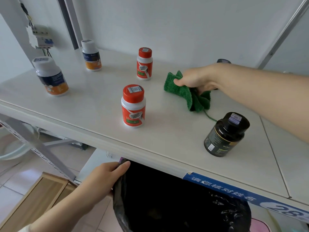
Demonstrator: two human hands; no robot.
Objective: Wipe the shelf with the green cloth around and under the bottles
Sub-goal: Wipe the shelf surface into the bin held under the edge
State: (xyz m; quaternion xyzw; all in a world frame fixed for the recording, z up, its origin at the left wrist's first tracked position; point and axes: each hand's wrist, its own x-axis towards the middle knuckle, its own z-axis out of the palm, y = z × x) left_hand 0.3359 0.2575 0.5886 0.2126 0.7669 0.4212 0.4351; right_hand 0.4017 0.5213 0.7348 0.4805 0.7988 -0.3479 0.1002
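Green cloth (187,93): crumpled, resting on the shelf (100,97) right of centre. Gripped by right hand (195,79), reaching in from 3 o'clock; fingers curled close together into the bunched folds, thumb on the near side. Loose green thread trailing from the cloth toward 5 o'clock, ending at the shoulder of the black bottle (225,133), upright near the front edge, apart from the cloth body.

Near red-capped bottle (133,106): upright, at 8 o'clock from the cloth, apart from it. Far red-capped bottle (144,63): upright, at 10 o'clock from the cloth, near its upper corner, not touching. Front white-capped bottle (51,76) and rear white-capped bottle (91,55): blue and orange labels, upright, at 9 to 10 o'clock on the shelf, well apart from the cloth. Dark cap (223,61): showing at 12 o'clock behind the right wrist, rest hidden.

Left hand (103,174): below the shelf front at 6 o'clock, fingers pressed together and curled over the rim of a black bag (119,210), gripping it; bag mouth gaping. Blue printed strip (222,186): stuck along the shelf's front edge at 4 o'clock.
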